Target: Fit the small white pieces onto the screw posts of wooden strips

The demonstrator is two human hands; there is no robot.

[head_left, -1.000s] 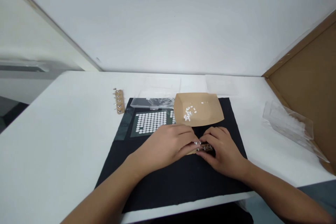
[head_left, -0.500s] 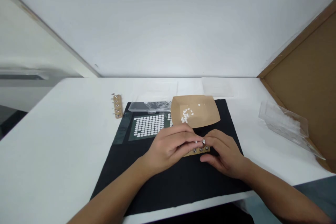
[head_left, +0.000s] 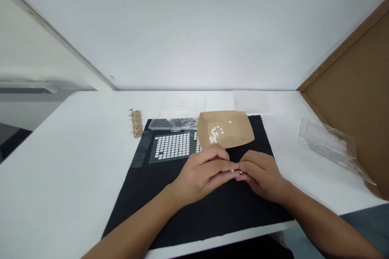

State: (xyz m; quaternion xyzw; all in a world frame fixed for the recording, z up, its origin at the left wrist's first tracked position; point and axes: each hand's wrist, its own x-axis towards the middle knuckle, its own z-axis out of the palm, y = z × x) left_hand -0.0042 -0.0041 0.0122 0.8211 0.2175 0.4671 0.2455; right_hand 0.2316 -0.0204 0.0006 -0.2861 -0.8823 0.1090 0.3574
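Note:
My left hand is closed, its thumb and fingers pinched on a small shiny metal piece. A tiny white bit shows at its fingertips. From the other side, my right hand is closed too, its fingertips meeting the left ones at the same metal piece. Fingers cover most of the piece, so its full shape is hidden. Both hands are above a black mat. Just beyond them stands a brown paper tray with loose white dots in it.
A sheet of white oval dots lies left of the tray. Behind it sits a clear plastic case with clear pieces. A cork strip with metal pins stands far left. Another clear box is at right, near a cardboard panel.
My hands have come closer together and the right fingers have closed in. The cork strip with metal studs that showed between them is no longer visible.

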